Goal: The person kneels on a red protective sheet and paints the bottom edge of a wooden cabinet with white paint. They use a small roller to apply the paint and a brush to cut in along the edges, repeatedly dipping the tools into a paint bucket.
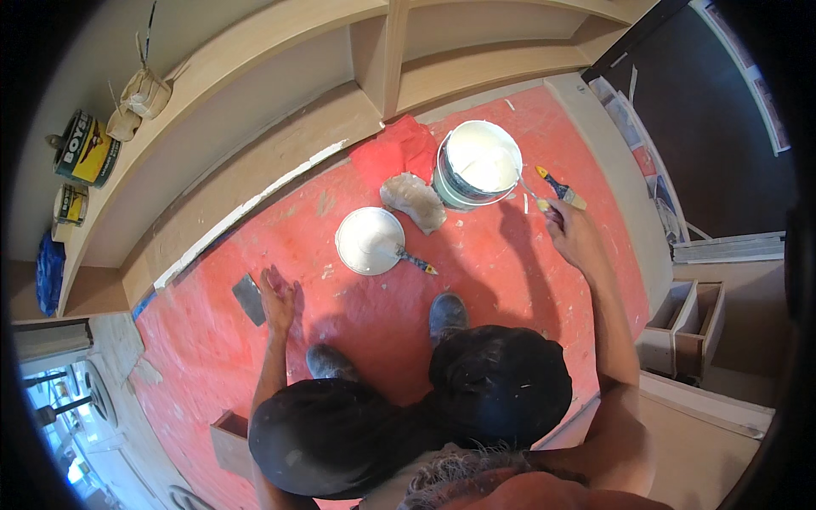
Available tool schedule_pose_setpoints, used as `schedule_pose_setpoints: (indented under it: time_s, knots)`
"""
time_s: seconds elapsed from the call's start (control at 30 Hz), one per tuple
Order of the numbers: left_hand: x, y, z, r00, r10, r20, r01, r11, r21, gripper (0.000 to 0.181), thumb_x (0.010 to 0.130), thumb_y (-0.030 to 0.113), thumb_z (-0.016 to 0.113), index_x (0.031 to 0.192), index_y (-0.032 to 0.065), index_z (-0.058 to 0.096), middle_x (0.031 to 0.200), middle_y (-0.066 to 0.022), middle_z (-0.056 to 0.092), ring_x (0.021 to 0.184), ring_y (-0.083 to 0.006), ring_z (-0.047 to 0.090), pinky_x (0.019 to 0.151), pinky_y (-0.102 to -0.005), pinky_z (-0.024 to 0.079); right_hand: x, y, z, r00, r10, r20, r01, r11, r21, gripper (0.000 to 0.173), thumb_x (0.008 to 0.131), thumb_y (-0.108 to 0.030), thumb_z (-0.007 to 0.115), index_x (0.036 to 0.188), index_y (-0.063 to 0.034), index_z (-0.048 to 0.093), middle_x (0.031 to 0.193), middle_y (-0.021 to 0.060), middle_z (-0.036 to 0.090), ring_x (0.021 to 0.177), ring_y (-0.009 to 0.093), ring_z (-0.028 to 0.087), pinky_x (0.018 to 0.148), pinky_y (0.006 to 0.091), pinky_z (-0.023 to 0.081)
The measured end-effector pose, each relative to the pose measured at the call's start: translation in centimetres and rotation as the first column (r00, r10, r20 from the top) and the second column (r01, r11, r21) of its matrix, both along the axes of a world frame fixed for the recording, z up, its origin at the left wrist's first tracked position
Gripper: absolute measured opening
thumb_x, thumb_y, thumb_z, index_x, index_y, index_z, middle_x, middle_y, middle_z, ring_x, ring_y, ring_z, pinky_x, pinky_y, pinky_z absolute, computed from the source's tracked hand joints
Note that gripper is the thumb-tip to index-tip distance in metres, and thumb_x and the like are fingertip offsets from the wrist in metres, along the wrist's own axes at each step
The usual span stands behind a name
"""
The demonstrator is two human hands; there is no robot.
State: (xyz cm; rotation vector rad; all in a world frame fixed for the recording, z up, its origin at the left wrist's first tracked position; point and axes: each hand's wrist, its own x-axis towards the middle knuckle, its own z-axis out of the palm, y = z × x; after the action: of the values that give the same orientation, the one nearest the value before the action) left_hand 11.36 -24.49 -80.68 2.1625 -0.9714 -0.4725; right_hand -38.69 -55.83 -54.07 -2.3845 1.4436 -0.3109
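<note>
My right hand [570, 233] grips a thin metal-shafted tool [534, 194] with a yellow-and-dark handle. Its far end meets the rim of a bucket [454, 185] of white paste or paint [484, 156]; the tip is hard to make out. A flat grey scraper plate [248, 299] lies right against my left hand [278, 301], whose fingers look partly spread; whether they hold it is unclear. Between my hands, a round white lid [363, 239] rests on the floor. A paintbrush [417, 260] lies over its edge, its bristle end coated white.
A crumpled beige lump [413, 201] and red sheeting [392, 153] sit beside the bucket. Another paintbrush [561, 188] lies on the red floor covering [382, 319]. Wooden shelving [274, 54] curves along the far side, holding paint cans [89, 150]. A small wooden box [229, 440] stands lower left.
</note>
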Motion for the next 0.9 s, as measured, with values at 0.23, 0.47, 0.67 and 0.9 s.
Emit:
schedule_pose_setpoints:
  time_s: [0.23, 0.47, 0.67, 0.9]
  knots:
    - [-2.7, -0.9, 2.3, 0.989, 0.011, -0.151, -0.031, 0.991, -0.129, 0.083, 0.086, 0.010, 0.064, 0.153, -0.0048, 0.017, 0.157, -0.0269, 0.025, 0.144, -0.0394, 0.031, 0.112, -0.0440, 0.038, 4.2, -5.8, -0.9, 0.957, 0.038, -0.287, -0.045, 0.999, -0.019, 0.019, 0.091, -0.014, 0.057, 0.102, -0.0004, 0.065, 0.085, 0.0209, 0.068, 0.080, 0.036, 0.067, 0.072, 0.0476, 0.052]
    - [1.7, 4.1, -0.3, 0.982, 0.120, 0.144, -0.101, 0.986, -0.132, 0.090, 0.085, 0.007, 0.064, 0.155, -0.0038, 0.009, 0.161, -0.0256, 0.017, 0.148, -0.0386, 0.022, 0.112, -0.0442, 0.038, 5.3, -4.9, 2.4, 0.964, 0.032, -0.265, -0.007, 0.995, 0.095, 0.022, 0.091, -0.012, 0.060, 0.110, -0.0061, 0.068, 0.091, 0.0197, 0.069, 0.082, 0.036, 0.067, 0.074, 0.0463, 0.051]
    - [-2.5, -0.9, 1.5, 0.998, 0.013, 0.055, -0.008, 0.996, -0.084, 0.090, 0.085, 0.009, 0.066, 0.154, -0.0055, 0.010, 0.160, -0.0268, 0.017, 0.146, -0.0398, 0.025, 0.115, -0.0440, 0.035, 3.8, -6.2, -0.7, 0.932, 0.077, -0.353, -0.075, 0.997, 0.019, 0.017, 0.091, -0.016, 0.058, 0.102, -0.0091, 0.070, 0.088, 0.0183, 0.070, 0.084, 0.034, 0.068, 0.075, 0.0474, 0.052]
    - [-1.7, 0.2, -0.4, 1.000, -0.025, -0.008, 0.024, 0.997, -0.071, 0.085, 0.088, 0.006, 0.065, 0.154, -0.0037, 0.013, 0.159, -0.0264, 0.020, 0.135, -0.0362, 0.043, 0.087, -0.0329, 0.056, 5.4, -4.7, 0.8, 0.979, 0.062, -0.194, -0.064, 0.998, -0.001, 0.024, 0.092, -0.013, 0.059, 0.115, -0.0064, 0.066, 0.096, 0.0173, 0.070, 0.088, 0.034, 0.068, 0.078, 0.0453, 0.052]
